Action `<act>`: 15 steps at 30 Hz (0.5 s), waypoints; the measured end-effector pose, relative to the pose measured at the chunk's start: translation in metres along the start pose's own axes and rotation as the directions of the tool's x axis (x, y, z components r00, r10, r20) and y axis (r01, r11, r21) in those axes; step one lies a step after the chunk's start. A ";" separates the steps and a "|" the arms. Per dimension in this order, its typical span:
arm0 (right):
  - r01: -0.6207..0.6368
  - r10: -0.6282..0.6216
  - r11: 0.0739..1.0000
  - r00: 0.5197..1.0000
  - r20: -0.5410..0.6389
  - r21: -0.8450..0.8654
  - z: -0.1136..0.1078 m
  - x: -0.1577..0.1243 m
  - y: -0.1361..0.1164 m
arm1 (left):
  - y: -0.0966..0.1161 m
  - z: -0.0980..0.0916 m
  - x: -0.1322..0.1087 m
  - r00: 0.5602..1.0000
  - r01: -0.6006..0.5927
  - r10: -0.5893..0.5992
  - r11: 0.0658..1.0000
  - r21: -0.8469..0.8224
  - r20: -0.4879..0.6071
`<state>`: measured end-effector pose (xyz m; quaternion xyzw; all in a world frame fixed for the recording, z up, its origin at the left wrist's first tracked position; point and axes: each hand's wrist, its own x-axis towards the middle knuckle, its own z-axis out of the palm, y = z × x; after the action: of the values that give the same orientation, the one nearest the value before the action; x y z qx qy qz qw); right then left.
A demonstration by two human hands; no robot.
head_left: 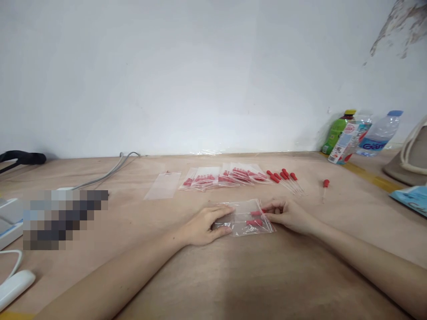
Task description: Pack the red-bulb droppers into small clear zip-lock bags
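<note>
A clear zip bag [245,229] lies flat on the table, its mouth to the right. Inside show droppers with red rubber bulbs [254,222] and thin clear stems pointing left. My left hand [203,226] rests over the bag's left end, thumb and fingers spread apart on the plastic. At the mouth, my right hand [283,214] pinches the red bulb end of a dropper [257,213]; its fingertips overlap the bag's edge. Behind the right hand lie several loose droppers [283,175], with a single dropper [326,183] farther right.
Filled bags of droppers [230,175] overlap in a row behind my hands, beside a flat bag [163,186]. Bottles [376,135] and a carton [348,140] stand at the back right, near a blue packet [412,200]. Grey cables [110,169] and a blurred patch are left.
</note>
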<state>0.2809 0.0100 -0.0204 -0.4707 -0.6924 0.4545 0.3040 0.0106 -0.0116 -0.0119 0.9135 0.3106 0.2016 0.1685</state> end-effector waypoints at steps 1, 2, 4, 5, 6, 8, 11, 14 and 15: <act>-0.017 0.017 1.000 1.000 -0.022 0.011 0.002 0.001 0.000 | 0.000 0.000 0.000 1.000 -0.002 0.002 1.000 -0.002 -0.002; -0.023 0.024 1.000 0.998 -0.050 0.016 0.005 0.002 0.001 | -0.001 0.000 0.000 1.000 -0.006 0.006 1.000 -0.003 -0.006; 0.033 -0.034 0.999 0.995 -0.096 -0.011 0.011 0.002 0.003 | -0.001 0.001 0.000 1.000 -0.017 0.017 1.000 -0.005 -0.013; 0.091 -0.095 0.995 0.991 -0.091 -0.045 0.013 0.001 0.003 | -0.001 0.001 0.001 1.000 -0.020 0.020 1.000 -0.005 -0.013; 0.155 -0.160 0.985 0.985 -0.063 -0.080 0.015 0.001 0.004 | -0.002 0.001 0.001 1.000 -0.020 0.020 1.000 -0.005 -0.010; 0.234 -0.235 0.962 0.972 0.008 -0.141 0.014 0.000 0.003 | -0.002 0.001 0.001 1.000 -0.015 0.015 1.000 -0.007 -0.001; 0.162 -0.189 0.945 0.980 -0.069 -0.285 -0.008 0.005 0.001 | -0.003 0.001 0.001 1.000 -0.001 0.001 1.000 -0.017 0.005; -0.087 -0.177 0.861 0.872 -0.457 -0.501 -0.058 0.017 0.011 | -0.004 0.001 0.001 1.000 0.007 -0.006 0.999 -0.032 0.005; -0.190 -0.174 0.823 0.812 -0.556 -0.536 -0.079 0.021 0.019 | -0.004 0.001 0.001 1.000 0.005 -0.005 0.999 -0.038 0.004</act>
<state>0.3468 0.0588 -0.0060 -0.6583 -0.6662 0.0620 0.3448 0.0097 -0.0080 -0.0139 0.9097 0.3087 0.2052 0.1871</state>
